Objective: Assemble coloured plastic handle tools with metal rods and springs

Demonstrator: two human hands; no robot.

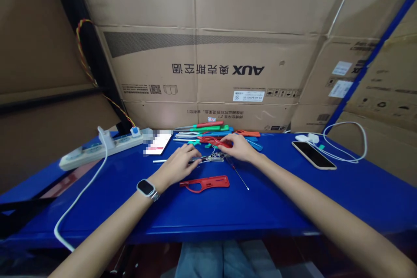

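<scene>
My right hand (240, 148) pinches a red plastic lighter casing (213, 141) above the table. My left hand (180, 163) lies low over the table with thumb and fingers apart, beside a thin metal tube (159, 161) that runs beneath it. Between the hands sit a clear lighter tank (215, 159) and small wires, partly hidden. A red casing half (208, 183) with a trigger loop lies nearer to me. To its right is a thin metal rod (241, 177), its upper end close to my right hand.
Behind my hands lie several long-nosed lighters, including a green one (208, 128) and an orange-red one (249, 133). A power strip (107, 147) and a lit phone screen (159, 144) are at left. Another phone (314, 155) and white cables lie right. Cardboard (211, 4) walls the back.
</scene>
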